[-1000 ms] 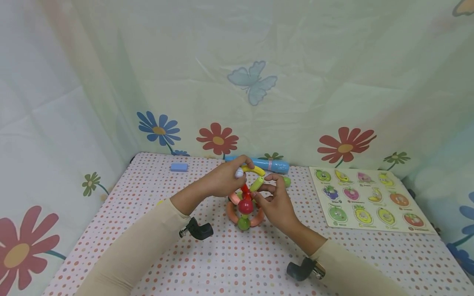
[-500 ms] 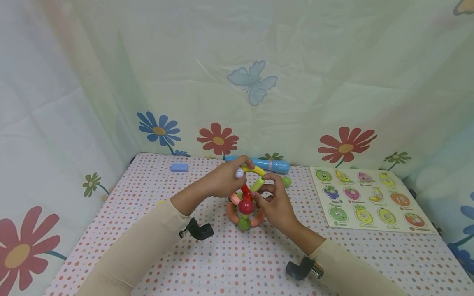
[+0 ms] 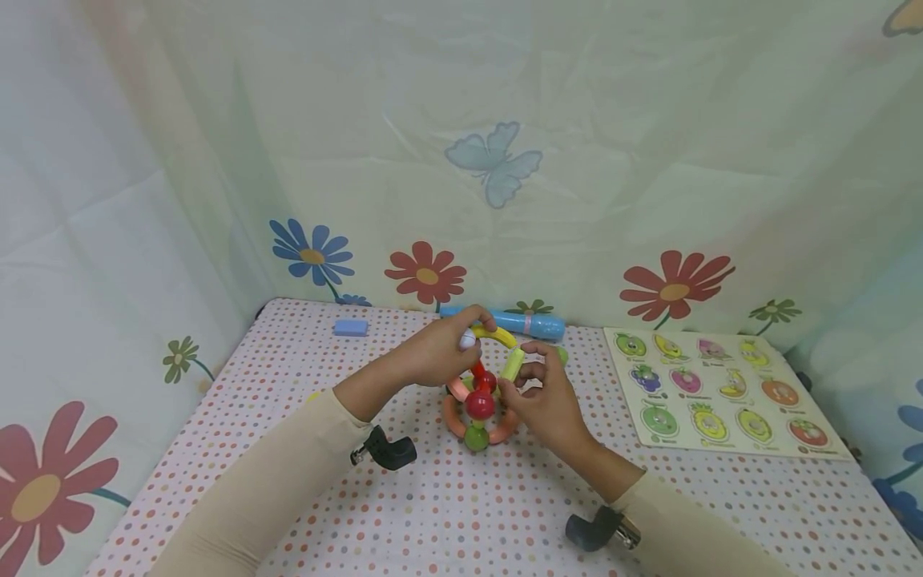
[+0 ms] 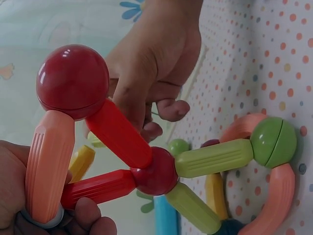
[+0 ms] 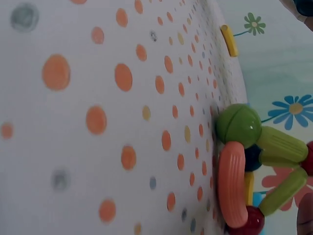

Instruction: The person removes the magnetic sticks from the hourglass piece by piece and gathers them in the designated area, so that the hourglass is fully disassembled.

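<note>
A model of coloured rods and balls stands on the table, with a red ball [image 3: 479, 405] near its front and a green ball [image 3: 476, 437] below. My left hand [image 3: 436, 350] grips its upper part at a white ball [image 3: 468, 339], beside a curved yellow rod [image 3: 494, 335]. In the left wrist view, salmon [image 4: 50, 166] and red rods [image 4: 100, 188] meet at that hand's fingers. My right hand [image 3: 548, 401] pinches a light green rod [image 3: 513, 365] between thumb and fingers, just right of the model. Whether this rod touches the yellow one cannot be told.
A blue block [image 3: 350, 328] lies at the back left. Along the back edge lies a blue cylinder [image 3: 544, 325], and a loose green ball [image 3: 562, 355] sits behind my right hand. A fruit puzzle board [image 3: 685, 433] lies on the right.
My right hand has shifted slightly right with the light green rod, which now stands more upright. A second red ball shows behind the front one. My left hand stays in place.
</note>
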`<state>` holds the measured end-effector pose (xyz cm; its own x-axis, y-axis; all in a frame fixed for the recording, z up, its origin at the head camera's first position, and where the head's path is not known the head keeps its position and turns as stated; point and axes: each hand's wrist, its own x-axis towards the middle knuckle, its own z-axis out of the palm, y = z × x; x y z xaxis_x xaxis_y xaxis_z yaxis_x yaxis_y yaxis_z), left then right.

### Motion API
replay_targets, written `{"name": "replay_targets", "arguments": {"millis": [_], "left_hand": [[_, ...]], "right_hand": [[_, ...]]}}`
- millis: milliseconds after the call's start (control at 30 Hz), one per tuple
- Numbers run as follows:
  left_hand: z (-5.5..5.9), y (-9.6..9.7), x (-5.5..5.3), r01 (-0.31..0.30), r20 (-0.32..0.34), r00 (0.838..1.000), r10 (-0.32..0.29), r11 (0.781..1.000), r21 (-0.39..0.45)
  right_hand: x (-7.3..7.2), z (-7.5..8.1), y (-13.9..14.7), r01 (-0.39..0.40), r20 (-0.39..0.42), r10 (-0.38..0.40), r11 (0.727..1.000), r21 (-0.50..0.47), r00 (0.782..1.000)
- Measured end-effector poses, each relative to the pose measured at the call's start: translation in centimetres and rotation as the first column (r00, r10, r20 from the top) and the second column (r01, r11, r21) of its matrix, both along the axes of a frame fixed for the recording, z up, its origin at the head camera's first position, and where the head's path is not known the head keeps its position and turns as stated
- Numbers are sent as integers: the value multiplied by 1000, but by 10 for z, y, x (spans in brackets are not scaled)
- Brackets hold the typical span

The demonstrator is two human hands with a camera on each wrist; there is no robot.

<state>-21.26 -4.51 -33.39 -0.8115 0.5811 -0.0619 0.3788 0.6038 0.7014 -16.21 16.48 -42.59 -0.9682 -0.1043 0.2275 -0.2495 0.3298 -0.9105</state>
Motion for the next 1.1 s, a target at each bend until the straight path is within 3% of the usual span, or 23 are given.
{"name": "replay_targets", "arguments": {"millis": [167, 300, 433, 600, 700, 833, 1100], "left_hand": [[0, 0, 0, 2, -1, 1000, -2, 1000, -5], [1, 0, 0, 2, 3, 1000, -2, 1000, -13], [1, 0, -1, -13, 13, 1000, 13, 1000, -13], [1, 1, -2, -30, 14, 999, 30, 1000, -8], [0, 1, -2, -40, 14, 999, 40, 999, -2], [0, 1, -1, -52, 17, 998, 52, 999, 6], [-1, 1, 0, -53, 23, 998, 52, 998, 25]], "right_hand": [[1, 6, 19, 11, 1, -11, 995, 101, 1000], [3, 9, 37, 11, 47, -19, 987, 159, 999], [7, 11, 59, 8, 49, -21, 969, 247, 999], [15, 11, 85, 13, -21, -5, 916, 400, 1000], [20, 10, 100, -13, -21, 26, 887, 461, 999], [26, 8, 115, -67, 37, 56, 857, 511, 998], [34, -4, 130, -164, 150, 88, 757, 632, 985]]}}
